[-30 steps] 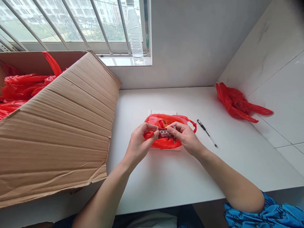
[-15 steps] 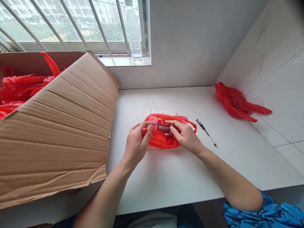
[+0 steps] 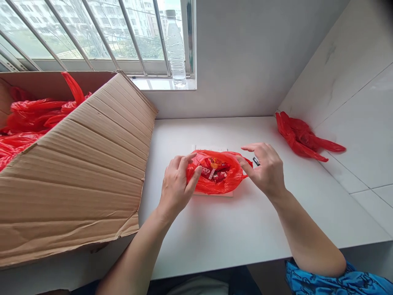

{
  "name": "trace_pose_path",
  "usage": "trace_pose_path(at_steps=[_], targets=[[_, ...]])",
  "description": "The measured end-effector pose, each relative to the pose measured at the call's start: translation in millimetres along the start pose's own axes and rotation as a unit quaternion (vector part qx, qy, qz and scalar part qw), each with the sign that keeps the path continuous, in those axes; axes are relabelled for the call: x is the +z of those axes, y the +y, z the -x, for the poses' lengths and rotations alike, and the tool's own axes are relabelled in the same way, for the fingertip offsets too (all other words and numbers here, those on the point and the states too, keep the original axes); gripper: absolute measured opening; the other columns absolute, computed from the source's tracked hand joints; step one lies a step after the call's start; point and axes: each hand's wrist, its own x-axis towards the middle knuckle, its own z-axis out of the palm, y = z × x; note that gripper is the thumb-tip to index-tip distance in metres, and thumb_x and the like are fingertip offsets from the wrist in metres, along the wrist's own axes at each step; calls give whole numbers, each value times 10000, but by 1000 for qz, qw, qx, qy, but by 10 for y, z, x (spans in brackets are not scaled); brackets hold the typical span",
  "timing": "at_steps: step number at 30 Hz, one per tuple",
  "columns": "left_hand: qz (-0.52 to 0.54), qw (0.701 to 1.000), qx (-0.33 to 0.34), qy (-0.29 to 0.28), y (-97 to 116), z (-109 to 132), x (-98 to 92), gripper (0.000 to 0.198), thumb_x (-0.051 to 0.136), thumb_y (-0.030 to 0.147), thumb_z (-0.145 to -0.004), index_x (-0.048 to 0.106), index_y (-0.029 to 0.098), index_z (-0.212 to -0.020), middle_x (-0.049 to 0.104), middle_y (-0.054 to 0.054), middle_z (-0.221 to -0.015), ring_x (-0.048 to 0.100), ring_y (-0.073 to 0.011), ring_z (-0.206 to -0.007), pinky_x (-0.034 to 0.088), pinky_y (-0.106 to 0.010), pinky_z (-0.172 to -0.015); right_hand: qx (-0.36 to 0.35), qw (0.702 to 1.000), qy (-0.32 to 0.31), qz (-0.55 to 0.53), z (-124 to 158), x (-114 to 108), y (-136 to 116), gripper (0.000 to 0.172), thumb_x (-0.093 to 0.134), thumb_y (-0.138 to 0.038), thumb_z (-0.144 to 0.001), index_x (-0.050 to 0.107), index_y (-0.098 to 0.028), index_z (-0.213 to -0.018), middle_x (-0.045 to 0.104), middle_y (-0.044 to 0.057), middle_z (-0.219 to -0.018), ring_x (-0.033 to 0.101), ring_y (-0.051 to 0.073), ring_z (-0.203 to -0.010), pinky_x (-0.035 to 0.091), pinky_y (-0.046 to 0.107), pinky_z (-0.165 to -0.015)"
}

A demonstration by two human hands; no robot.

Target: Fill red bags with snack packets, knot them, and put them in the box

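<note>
An open red plastic bag (image 3: pixel 215 189) lies on a flat pale item (image 3: pixel 229 195) on the white table, with several small red wrapped packets (image 3: pixel 207 171) inside. At the bag's left edge is my left hand (image 3: pixel 178 180), its thumb and fingers apart around the rim; nothing shows between them. My right hand (image 3: pixel 265 170) hovers beside the bag's right edge, thumb and fingers spread, holding nothing. It partly covers a black pen (image 3: pixel 256 161).
A large cardboard box (image 3: pixel 82 172) at the left holds several red bags (image 3: pixel 37 114). Another red bag (image 3: pixel 302 135) lies at the back right by the tiled wall. A clear bottle (image 3: pixel 176 53) stands on the windowsill.
My right hand has let go of the red packet and moved right, away from the bag's middle. The packet now lies in the bag, whose opening is more visible. The view has shifted slightly.
</note>
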Motion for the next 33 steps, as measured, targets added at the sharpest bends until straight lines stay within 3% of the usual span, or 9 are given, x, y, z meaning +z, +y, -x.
trace_pose_path(at_steps=[6,9,11,16,20,25,28,30,33], targets=[[-147,988,-21,-44,-129,56,50,767,530,462,-922,180,203,-1553,510,-158,-1270,518,-298,-1140,424,-448,-946,84,977,-186,62,48,-61,92,550,573,-620,-866,566,-206,-1228,680,103,-1138,665,253,-856,468,339,-639],[-207,976,-38,-57,-142,103,-29,830,543,524,-901,164,188,-1559,519,-171,-1245,542,-313,-1101,457,-418,-861,144,940,-307,30,27,-247,154,459,550,-661,-855,627,-233,-1003,714,53,-981,633,193,-641,409,291,-503],[-229,970,-58,-65,-120,128,-118,791,529,552,-903,234,191,-1542,551,-159,-1188,596,-286,-988,469,-359,-750,178,924,-337,-22,-3,-373,185,411,533,-641,-876,623,-241,-865,711,21,-875,560,145,-526,363,268,-457],[-151,981,-73,-93,-74,92,-313,436,490,496,-946,596,236,-1279,690,-68,-965,638,-210,-767,417,-277,-591,245,906,-281,-201,-91,-433,260,361,633,-593,-842,639,-234,-809,703,13,-863,549,126,-572,385,257,-504],[37,999,-28,23,-110,-10,-338,248,583,424,-914,709,245,-1031,694,-21,-897,616,-157,-726,476,-261,-638,271,859,-88,-426,-230,-231,251,323,713,-528,-808,619,-219,-810,680,46,-1150,625,178,-963,489,312,-841],[357,924,-55,121,-15,-119,-363,267,722,393,-822,718,194,-1000,674,-30,-921,631,-133,-758,553,-239,-669,267,758,-1,-595,-566,-99,5,279,685,-517,-828,618,-247,-834,688,22,-1145,628,198,-1061,495,364,-927],[445,880,-50,159,178,-226,-409,286,759,353,-799,726,202,-1040,681,-24,-908,619,-108,-761,538,-215,-711,234,709,34,-665,-757,-106,-212,251,659,-505,-850,636,-266,-923,687,12,-1109,631,198,-1107,498,371,-971],[462,869,-36,175,315,-329,-418,290,762,342,-798,732,212,-1055,695,-34,-967,609,-101,-775,519,-203,-713,195,720,39,-665,-820,-109,-354,277,656,-491,-860,635,-277,-1035,660,16,-1175,639,185,-1085,489,372,-1000],[434,884,-11,172,452,-482,-355,249,729,359,-825,743,219,-1031,699,-45,-1003,613,-119,-834,500,-210,-740,133,787,-44,-601,-796,-92,-519,485,700,-499,-829,562,-307,-1252,571,46,-1335,647,157,-915,538,368,-901]])
